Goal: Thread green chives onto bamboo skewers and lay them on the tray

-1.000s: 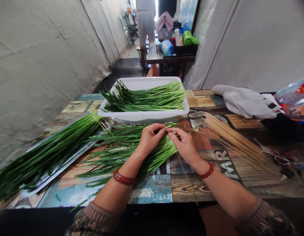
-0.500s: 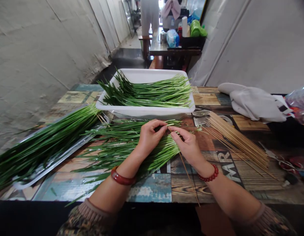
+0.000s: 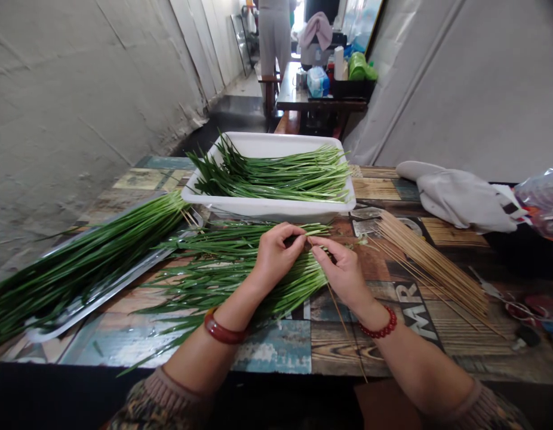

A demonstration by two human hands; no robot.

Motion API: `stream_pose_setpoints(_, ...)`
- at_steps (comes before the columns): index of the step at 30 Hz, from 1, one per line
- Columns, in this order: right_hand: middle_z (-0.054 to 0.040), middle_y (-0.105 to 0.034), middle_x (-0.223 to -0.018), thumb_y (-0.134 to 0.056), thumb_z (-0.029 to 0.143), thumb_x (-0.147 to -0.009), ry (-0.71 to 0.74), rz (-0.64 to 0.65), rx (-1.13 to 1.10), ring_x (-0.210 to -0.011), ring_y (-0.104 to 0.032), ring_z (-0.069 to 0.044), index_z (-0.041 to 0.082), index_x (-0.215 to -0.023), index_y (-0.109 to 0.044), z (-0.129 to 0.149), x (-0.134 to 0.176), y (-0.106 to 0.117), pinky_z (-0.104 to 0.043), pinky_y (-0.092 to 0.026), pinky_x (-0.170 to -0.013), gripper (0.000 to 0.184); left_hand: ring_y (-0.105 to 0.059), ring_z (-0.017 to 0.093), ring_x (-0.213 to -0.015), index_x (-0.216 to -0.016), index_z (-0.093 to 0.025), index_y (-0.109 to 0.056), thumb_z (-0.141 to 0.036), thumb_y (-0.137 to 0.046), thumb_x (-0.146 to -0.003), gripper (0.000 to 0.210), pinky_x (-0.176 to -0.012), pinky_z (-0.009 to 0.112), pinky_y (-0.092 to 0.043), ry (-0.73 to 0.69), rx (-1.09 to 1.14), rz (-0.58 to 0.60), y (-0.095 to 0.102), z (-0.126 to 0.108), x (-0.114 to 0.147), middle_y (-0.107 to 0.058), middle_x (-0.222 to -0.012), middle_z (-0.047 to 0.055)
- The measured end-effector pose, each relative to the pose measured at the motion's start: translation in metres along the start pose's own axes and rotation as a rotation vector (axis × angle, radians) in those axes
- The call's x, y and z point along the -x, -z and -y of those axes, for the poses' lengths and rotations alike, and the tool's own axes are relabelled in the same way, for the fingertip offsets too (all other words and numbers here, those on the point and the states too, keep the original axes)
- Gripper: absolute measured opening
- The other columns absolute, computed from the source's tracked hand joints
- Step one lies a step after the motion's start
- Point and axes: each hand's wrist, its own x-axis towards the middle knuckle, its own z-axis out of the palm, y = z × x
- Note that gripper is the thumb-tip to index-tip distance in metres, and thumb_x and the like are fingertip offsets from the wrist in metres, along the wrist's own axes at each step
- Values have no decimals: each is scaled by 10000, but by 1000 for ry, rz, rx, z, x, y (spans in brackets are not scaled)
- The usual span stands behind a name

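Note:
Loose garlic chives (image 3: 223, 260) lie across the table, pale stem ends to the right, under both hands. My left hand (image 3: 279, 254) is closed in a pinch at the stem ends, apparently on a chive; its fingers partly hide what is in them. Fingertips nearly touching it, my right hand (image 3: 343, 272) pinches a thin bamboo skewer (image 3: 337, 307) near its upper end. The skewer slants down toward the table's front edge. Further right is a pile of bamboo skewers (image 3: 431, 263).
Behind the hands stands a white tub (image 3: 276, 209) of chives. On the left, a long tray (image 3: 101, 303) carries a skewered chive bundle (image 3: 97, 251). Scissors (image 3: 518, 309) and a grey cloth (image 3: 464, 197) are at the right. A person (image 3: 275, 42) stands in the background.
The view has tilted slightly upward, so the scene sits a little lower. Both hands keep their pinch at the stem ends, with only slight finger movement.

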Motion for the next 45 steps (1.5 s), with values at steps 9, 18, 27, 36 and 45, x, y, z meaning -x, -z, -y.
stream_pose_setpoints(9,-58,-734,-1074,-579,269,-870,43,-24,37,-988,-680,-203,210,-1052,-722,-2,1,-1,-349,-520,-917,239,-591,111,-623,-699,-150,-675,-132,-608,-776,104,-602,212,-427,-17,-7,-9,0,-5,1,-667,-660,7)
stream_pose_setpoints(18,-58,-733,-1078,-573,270,-880,71,-21,43,-998,-679,-201,213,-1059,-719,-1,1,-1,-345,-517,-927,238,-569,106,-615,-696,-148,-673,-130,-607,-766,98,-595,212,-414,-12,-31,-16,0,-4,1,-649,-652,4)
stream_pose_setpoints(27,-61,-739,-1043,-567,247,-881,101,-42,73,-956,-685,-194,207,-1032,-719,0,1,-2,-334,-525,-891,218,-588,109,-637,-725,-153,-682,-141,-625,-769,73,-609,211,-430,-34,-44,-32,-1,-2,2,-661,-679,7)
stream_pose_setpoints(36,-57,-747,-996,-573,247,-874,103,-41,112,-910,-690,-192,206,-988,-720,1,0,-1,-325,-528,-849,190,-585,106,-607,-686,-156,-671,-132,-625,-772,100,-590,209,-422,-37,-37,8,0,-2,3,-667,-649,2)
stream_pose_setpoints(45,-50,-752,-970,-560,267,-876,69,-45,138,-886,-693,-202,210,-961,-716,0,0,-2,-328,-524,-832,187,-541,107,-601,-697,-156,-662,-126,-608,-783,106,-563,213,-388,-105,-94,10,-1,0,4,-612,-648,4)
